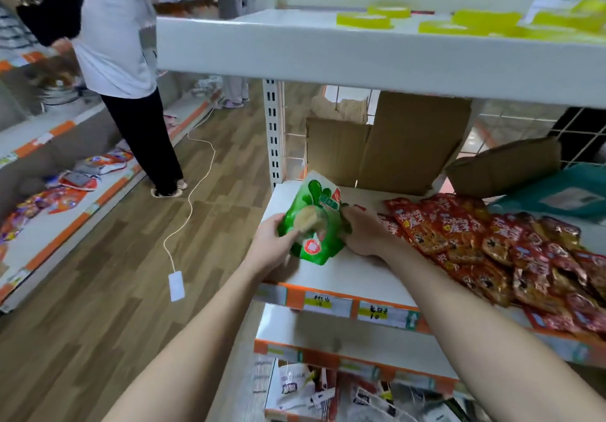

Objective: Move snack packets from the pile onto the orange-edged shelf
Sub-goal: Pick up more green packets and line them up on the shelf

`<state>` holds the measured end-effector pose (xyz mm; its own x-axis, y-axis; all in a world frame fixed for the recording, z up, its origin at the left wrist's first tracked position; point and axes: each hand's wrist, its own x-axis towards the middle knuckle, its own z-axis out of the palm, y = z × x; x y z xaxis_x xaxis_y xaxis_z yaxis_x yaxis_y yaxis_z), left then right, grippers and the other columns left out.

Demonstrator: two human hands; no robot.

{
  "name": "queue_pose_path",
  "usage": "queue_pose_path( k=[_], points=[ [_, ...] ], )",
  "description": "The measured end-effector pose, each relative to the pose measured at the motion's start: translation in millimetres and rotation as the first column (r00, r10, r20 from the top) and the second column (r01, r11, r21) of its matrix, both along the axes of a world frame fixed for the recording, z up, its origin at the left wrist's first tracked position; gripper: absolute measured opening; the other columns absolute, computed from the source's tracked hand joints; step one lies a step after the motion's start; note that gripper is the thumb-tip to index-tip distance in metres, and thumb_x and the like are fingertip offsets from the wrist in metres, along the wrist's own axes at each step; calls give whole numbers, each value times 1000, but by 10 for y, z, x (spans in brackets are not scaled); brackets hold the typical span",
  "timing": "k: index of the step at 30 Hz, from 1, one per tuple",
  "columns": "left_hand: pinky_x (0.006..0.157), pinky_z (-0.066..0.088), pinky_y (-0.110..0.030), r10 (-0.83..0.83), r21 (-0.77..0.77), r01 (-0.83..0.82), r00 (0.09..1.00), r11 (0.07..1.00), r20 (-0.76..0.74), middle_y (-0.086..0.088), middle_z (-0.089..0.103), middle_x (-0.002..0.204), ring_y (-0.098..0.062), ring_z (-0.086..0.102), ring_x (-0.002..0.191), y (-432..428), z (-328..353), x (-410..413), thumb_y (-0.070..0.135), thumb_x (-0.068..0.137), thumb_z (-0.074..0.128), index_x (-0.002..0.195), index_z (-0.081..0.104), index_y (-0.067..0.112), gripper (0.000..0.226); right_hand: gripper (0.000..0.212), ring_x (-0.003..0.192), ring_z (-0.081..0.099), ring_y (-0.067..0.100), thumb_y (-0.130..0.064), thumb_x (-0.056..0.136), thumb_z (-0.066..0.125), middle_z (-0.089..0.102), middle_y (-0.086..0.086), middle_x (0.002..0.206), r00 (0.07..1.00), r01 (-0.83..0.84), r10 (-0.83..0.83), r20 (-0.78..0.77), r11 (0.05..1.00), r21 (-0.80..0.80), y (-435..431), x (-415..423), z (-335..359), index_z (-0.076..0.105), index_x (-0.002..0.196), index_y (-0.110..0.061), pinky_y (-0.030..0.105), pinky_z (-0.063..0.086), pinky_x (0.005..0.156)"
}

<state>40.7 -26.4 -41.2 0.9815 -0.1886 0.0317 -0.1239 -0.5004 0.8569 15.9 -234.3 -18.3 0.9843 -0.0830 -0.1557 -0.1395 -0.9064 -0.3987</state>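
Hands on head cam: left hand (275, 241) and right hand (364, 231) are gripping the green packet (314, 221) by its side edges. It's hovering, long axis pointing away, just left of the red pile (492, 241), low over the orange-edged shelf (344, 279).

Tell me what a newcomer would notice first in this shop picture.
The bright green snack packet stands out first, held by the left hand and right hand over the left end of the orange-edged shelf. Next comes the heap of red packets sprawled on the shelf's right side. A person in a white top stands in the aisle at upper left.
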Motion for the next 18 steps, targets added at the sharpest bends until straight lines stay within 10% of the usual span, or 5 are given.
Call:
queue_pose_path(
  k=[7, 18],
  points=[
    [93, 55, -46, 162, -384, -218, 972, 897, -172, -12, 70, 111, -27, 67, 103, 55, 3, 31, 14, 93, 65, 116, 62, 9, 23, 46, 114, 57, 23, -37, 87, 72, 63, 2, 125, 1000, 9, -9, -1, 991, 132, 110, -250, 43, 56, 129, -28, 41, 47, 99],
    [81, 54, -28, 79, -350, -117, 990, 929, -119, -6, 65, 114, -18, 64, 99, 33, 11, -8, 7, 93, 63, 125, 55, 9, 32, 106, 128, 49, 35, -73, 62, 77, 54, 13, 137, 952, 283, -291, -98, 955, -87, 218, -303, -22, 44, 137, -6, 46, 40, 107]
  ],
)
